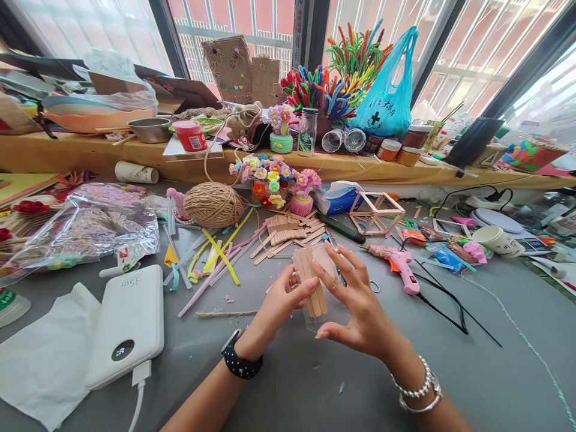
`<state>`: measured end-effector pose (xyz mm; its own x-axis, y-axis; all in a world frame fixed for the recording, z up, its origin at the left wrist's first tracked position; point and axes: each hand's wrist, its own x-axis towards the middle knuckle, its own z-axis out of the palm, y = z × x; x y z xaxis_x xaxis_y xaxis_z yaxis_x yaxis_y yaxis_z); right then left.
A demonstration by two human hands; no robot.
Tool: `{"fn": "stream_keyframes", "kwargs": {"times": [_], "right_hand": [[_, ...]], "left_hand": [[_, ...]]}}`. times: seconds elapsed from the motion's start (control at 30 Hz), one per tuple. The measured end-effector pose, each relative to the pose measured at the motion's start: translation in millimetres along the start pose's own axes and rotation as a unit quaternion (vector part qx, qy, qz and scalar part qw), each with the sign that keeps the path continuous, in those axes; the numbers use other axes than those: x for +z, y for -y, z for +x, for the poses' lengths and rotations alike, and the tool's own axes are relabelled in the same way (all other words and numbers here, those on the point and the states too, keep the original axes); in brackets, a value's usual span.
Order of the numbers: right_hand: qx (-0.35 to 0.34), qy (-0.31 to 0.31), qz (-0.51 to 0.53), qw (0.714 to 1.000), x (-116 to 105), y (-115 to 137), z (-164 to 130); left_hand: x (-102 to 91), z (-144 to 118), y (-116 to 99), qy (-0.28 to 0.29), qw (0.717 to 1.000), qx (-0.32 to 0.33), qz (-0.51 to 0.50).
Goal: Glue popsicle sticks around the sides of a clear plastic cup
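My left hand [288,294] grips a clear plastic container [315,323], its thumb pressed on several wooden craft sticks [306,264] lying side by side along it. To the right, my right hand [353,294] has its fingers spread, with the fingertips at the container's edge and over the sticks; nothing shows in its grasp. Just beyond the hands, a pile of loose craft sticks [285,231] lies on the table. A cube frame of thin sticks [377,213] stands behind my right hand. Part of the container is hidden by the fingers.
A pink glue gun [402,267] with its black cable lies at the right. A ball of twine [213,205], drinking straws [216,252] and a white power bank [130,324] are at the left. Along the back runs a ledge [180,165] holding jars, a blue bag [389,90] and pipe cleaners.
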<state>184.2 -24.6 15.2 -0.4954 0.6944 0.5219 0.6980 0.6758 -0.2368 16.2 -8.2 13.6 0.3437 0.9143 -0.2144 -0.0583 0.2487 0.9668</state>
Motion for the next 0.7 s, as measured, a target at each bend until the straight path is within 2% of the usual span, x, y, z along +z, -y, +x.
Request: {"fn": "stream_keyframes", "kwargs": {"times": [0.17, 0.43, 0.7], "right_hand": [[-0.003, 0.005, -0.03, 1.0, 2.4, 1.5, 0.3], [0.004, 0.004, -0.063, 0.998, 1.6, 0.5, 0.5], [0.026, 0.003, 0.007, 1.0, -1.7, -6.8, -0.2]], "left_hand": [[-1.1, 1.6, 0.3, 0.005, 1.0, 0.0, -0.003], [-0.2, 3.3, -1.8, -0.018, 1.0, -0.026, 0.0], [-4.5, 5.6, 3.1, 0.006, 0.999, -0.018, 0.027]]}}
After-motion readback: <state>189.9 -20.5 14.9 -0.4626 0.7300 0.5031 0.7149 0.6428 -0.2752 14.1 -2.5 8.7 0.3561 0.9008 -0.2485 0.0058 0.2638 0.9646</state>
